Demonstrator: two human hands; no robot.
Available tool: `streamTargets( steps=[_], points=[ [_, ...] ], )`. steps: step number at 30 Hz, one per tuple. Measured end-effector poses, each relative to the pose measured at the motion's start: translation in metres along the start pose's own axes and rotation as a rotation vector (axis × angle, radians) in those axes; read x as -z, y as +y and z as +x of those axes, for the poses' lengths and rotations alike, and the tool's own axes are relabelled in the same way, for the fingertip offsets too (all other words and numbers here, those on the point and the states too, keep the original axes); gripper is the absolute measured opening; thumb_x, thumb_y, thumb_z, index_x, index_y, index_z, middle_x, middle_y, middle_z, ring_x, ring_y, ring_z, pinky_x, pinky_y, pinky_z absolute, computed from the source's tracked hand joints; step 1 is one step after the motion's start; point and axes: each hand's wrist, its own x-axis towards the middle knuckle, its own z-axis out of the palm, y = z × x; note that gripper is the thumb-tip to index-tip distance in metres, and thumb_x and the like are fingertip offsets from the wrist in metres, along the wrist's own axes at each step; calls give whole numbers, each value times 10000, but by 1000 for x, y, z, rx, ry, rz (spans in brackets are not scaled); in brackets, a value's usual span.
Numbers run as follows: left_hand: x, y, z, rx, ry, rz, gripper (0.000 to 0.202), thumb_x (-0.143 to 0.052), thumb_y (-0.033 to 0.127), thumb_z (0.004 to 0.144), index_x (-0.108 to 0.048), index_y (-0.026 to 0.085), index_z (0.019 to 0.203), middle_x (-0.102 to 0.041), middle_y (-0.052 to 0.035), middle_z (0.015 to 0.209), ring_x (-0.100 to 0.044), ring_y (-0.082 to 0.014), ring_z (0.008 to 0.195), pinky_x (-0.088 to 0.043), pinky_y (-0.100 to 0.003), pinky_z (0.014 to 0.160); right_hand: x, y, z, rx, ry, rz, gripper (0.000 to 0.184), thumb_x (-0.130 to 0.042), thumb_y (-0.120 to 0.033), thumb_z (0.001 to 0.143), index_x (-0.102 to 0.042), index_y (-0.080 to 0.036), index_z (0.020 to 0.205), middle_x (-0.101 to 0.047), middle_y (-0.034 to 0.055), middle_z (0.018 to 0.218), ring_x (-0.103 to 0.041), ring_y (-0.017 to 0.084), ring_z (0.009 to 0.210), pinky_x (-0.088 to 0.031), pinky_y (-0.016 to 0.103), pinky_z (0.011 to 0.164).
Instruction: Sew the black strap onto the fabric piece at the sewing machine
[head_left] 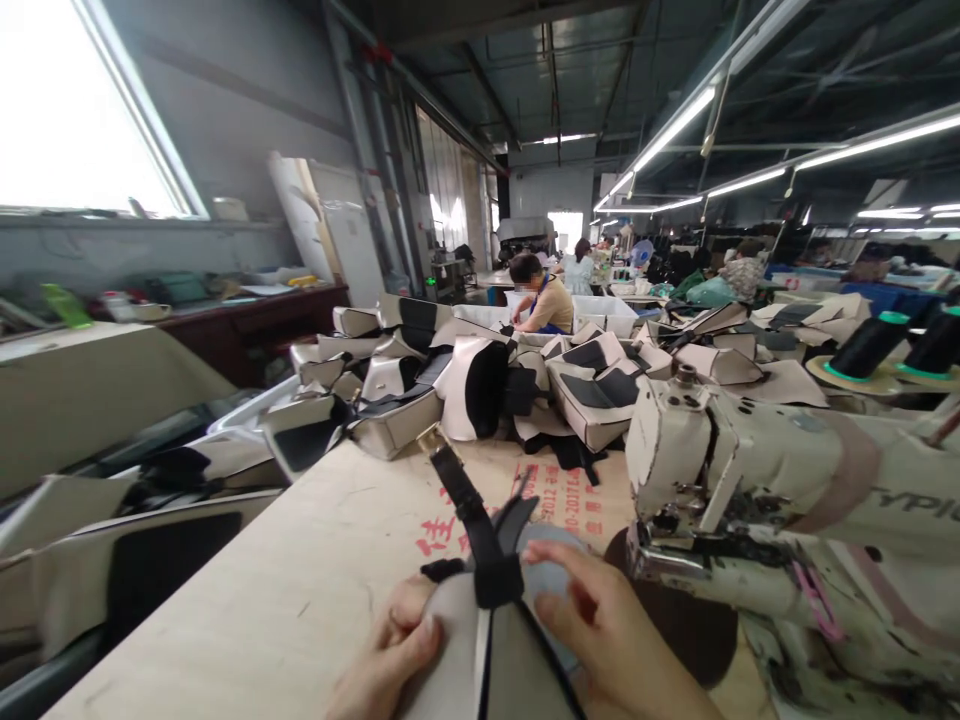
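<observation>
My left hand (390, 650) and my right hand (600, 630) both grip a beige leather-like piece with black trim (480, 660) at the bottom centre. A black strap (469, 510) with a metal buckle end rises from the piece toward the table's middle. The piece rests on a cardboard-covered table (300, 580). Just right of my right hand stands a worn cream sewing machine (787, 490), its head close to the piece.
Heaps of beige and black sewn covers (480, 370) fill the table's far end and the left side (150, 520). Black thread cones (870, 345) stand behind the machine. A seated person (544, 295) works further back; others are at distant benches.
</observation>
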Motion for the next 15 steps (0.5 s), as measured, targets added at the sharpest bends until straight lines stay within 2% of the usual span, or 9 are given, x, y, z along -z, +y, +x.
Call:
streamTargets(
  steps=[2,4,6,9,15],
  points=[
    [3,-7,-13,-13,35,-53,505,-556,661,676,-454,183,551,-550,-7,653,-533,-140,630,-485,-269,577,-12,-9,2,-134,-208,283,393,-513,-489,838,-569,-215,1114,-456,-47,609,-299,52,430,-235,169,394],
    [6,-9,-23,18,33,-47,492,-565,644,686,-461,182,551,-523,2,628,-517,-128,608,-476,-258,563,-21,-13,1,-213,-302,506,464,-574,-521,784,-543,-206,1124,-379,-70,551,-271,50,421,-192,164,388],
    [8,-7,-30,37,24,-8,476,-579,620,695,-471,178,556,-507,1,641,-516,-127,628,-473,-258,585,-28,-14,-2,-223,-251,633,497,-662,-500,714,-533,-201,1090,-396,-66,575,-312,57,470,-217,163,425],
    [11,-2,-35,17,15,52,460,-585,610,700,-508,172,584,-520,-14,693,-535,-135,667,-479,-269,621,-32,-16,-5,-190,-144,676,412,-719,-435,677,-556,-184,961,-431,-53,619,-338,65,543,-226,173,485],
    [17,9,-33,-87,-114,279,527,-466,652,755,-501,177,529,-517,-37,619,-512,-133,583,-458,-251,514,-28,-19,-10,-181,-157,630,322,-704,-386,710,-575,-174,916,-386,-67,581,-278,58,522,-185,189,496]
  ],
)
